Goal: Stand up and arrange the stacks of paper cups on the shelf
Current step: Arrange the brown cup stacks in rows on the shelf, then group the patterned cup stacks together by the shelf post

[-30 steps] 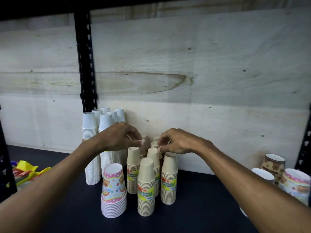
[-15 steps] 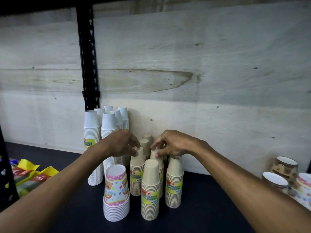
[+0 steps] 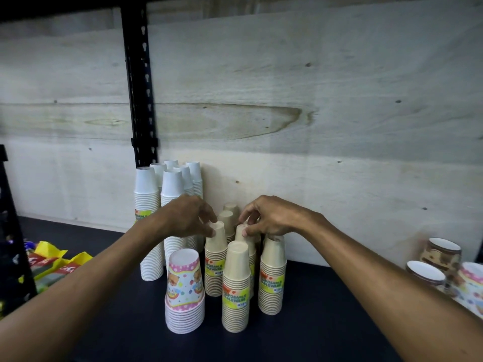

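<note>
Several upside-down stacks of tan paper cups (image 3: 236,286) with yellow labels stand in a cluster on the dark shelf (image 3: 313,322). My left hand (image 3: 187,216) pinches the top of the left tan stack (image 3: 215,259). My right hand (image 3: 266,218) pinches the top of a middle tan stack (image 3: 241,235) behind the front one; another tan stack (image 3: 271,278) stands below its palm. A pink patterned stack (image 3: 185,291) stands at the front left. Tall white cup stacks (image 3: 149,220) stand behind it, partly hidden by my left forearm.
A plywood back wall (image 3: 313,126) closes the shelf. A black slotted upright (image 3: 138,87) rises behind the white stacks. Yellow and red packets (image 3: 52,262) lie at the left. Patterned cups (image 3: 441,259) lie at the right edge.
Both hands have stayed on the tops of the tan stacks, their fingers shifting slightly. The view has moved a little closer and to the right.
</note>
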{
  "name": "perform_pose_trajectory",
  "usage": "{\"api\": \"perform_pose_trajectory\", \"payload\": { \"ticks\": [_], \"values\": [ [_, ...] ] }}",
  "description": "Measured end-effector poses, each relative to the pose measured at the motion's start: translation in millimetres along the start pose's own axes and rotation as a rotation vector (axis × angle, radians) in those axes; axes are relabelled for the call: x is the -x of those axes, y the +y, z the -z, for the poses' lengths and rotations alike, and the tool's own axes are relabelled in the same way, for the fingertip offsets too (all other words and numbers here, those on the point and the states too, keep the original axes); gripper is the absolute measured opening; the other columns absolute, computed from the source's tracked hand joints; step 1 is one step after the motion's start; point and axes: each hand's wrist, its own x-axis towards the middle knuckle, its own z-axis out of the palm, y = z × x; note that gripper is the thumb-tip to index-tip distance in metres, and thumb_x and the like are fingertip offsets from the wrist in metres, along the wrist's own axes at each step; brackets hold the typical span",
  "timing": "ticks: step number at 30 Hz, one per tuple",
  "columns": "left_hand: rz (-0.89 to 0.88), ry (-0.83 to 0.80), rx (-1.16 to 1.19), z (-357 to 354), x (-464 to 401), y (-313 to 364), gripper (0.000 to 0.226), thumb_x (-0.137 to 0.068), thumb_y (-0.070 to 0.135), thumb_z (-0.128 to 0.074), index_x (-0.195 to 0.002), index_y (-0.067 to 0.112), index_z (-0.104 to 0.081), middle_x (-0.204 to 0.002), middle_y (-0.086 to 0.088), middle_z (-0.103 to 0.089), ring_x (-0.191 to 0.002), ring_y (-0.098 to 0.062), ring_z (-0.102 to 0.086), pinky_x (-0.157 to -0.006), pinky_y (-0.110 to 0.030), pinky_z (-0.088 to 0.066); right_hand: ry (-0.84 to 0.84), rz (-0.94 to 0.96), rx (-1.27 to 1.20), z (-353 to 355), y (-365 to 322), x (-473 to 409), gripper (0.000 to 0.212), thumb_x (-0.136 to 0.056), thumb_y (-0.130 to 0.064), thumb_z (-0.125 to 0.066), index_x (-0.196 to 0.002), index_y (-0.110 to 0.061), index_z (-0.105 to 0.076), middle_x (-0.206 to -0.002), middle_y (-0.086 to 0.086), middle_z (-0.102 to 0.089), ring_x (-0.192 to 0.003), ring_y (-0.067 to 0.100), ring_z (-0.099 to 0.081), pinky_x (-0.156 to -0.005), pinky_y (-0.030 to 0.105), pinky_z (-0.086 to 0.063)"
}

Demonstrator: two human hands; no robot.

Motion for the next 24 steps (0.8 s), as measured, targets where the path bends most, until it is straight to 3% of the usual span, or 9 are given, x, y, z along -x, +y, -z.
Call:
{"api": "perform_pose_trajectory", "payload": {
  "ticks": [6, 10, 13, 16, 19, 20, 24],
  "values": [
    [0.027, 0.017, 0.006, 8.6, 16.6, -1.7, 0.03, -0.081, 0.038, -0.076, -0.106, 0.022, -0.074, -0.107, 0.008, -0.072, -0.09, -0.006, -0.064, -0.083, -0.024, -0.052, 0.066, 0.006, 0.017, 5.7, -5.1, 12.6, 0.036, -0.087, -0.037, -0.075, -0.12, -0.023, -0.069, -0.118, -0.002, -0.068, -0.103, 0.014, -0.064, -0.091, 0.032, -0.052],
    [0.09, -0.027, 0.054, 13.0, 34.0, -1.0, 0.033, -0.08, 0.051, -0.073, -0.101, 0.026, -0.074, -0.099, 0.011, -0.072, -0.094, -0.009, -0.066, -0.085, -0.026, -0.053, 0.102, -0.008, 0.006, 6.7, -6.7, 27.5, 0.034, -0.087, -0.04, -0.073, -0.116, -0.023, -0.07, -0.114, -0.002, -0.069, -0.101, 0.014, -0.065, -0.09, 0.031, -0.054],
    [0.189, -0.2, 0.053, 12.2, 47.7, -0.5, 0.048, -0.077, 0.061, -0.07, -0.11, 0.026, -0.069, -0.106, 0.008, -0.07, -0.084, -0.011, -0.067, -0.072, -0.027, -0.058, 0.132, -0.033, 0.01, 8.4, -3.8, 41.0, 0.034, -0.088, -0.038, -0.072, -0.118, -0.021, -0.07, -0.114, -0.002, -0.069, -0.1, 0.014, -0.064, -0.085, 0.028, -0.052],
    [0.221, -0.336, -0.018, 8.3, 58.4, 4.3, 0.061, -0.077, 0.055, -0.073, -0.127, 0.022, -0.06, -0.122, 0.003, -0.064, -0.085, -0.015, -0.069, -0.07, -0.026, -0.06, 0.148, -0.057, 0.018, 9.1, 0.8, 53.8, 0.034, -0.089, -0.038, -0.072, -0.118, -0.021, -0.07, -0.115, -0.001, -0.068, -0.101, 0.014, -0.063, -0.082, 0.027, -0.049],
    [0.2, -0.302, -0.059, 4.1, 65.4, 8.5, 0.061, -0.078, 0.044, -0.077, -0.132, 0.024, -0.057, -0.129, 0.004, -0.059, -0.063, -0.005, -0.06, -0.059, -0.017, -0.052, 0.162, -0.077, 0.029, 9.7, 6.5, 67.2, 0.032, -0.088, -0.042, -0.071, -0.113, -0.023, -0.07, -0.112, -0.002, -0.066, -0.101, 0.015, -0.062, -0.079, 0.027, -0.046],
    [0.193, -0.271, -0.085, 2.4, 67.3, 9.7, 0.061, -0.078, 0.043, -0.078, -0.133, 0.025, -0.056, -0.129, 0.005, -0.06, -0.064, -0.004, -0.058, -0.061, -0.016, -0.05, 0.169, -0.085, 0.031, 10.4, 8.9, 72.3, 0.032, -0.088, -0.042, -0.071, -0.113, -0.023, -0.07, -0.112, -0.003, -0.065, -0.101, 0.015, -0.061, -0.08, 0.027, -0.047],
    [0.2, -0.221, -0.201, -5.1, 72.9, 5.4, 0.062, -0.078, 0.046, -0.076, -0.133, 0.028, -0.054, -0.125, 0.004, -0.061, -0.104, -0.013, -0.059, -0.083, -0.023, -0.047, 0.178, -0.132, 0.041, 15.2, 20.2, 91.5, 0.034, -0.09, -0.04, -0.07, -0.117, -0.021, -0.069, -0.114, -0.002, -0.066, -0.101, 0.014, -0.062, -0.081, 0.027, -0.047]
  ]
}}
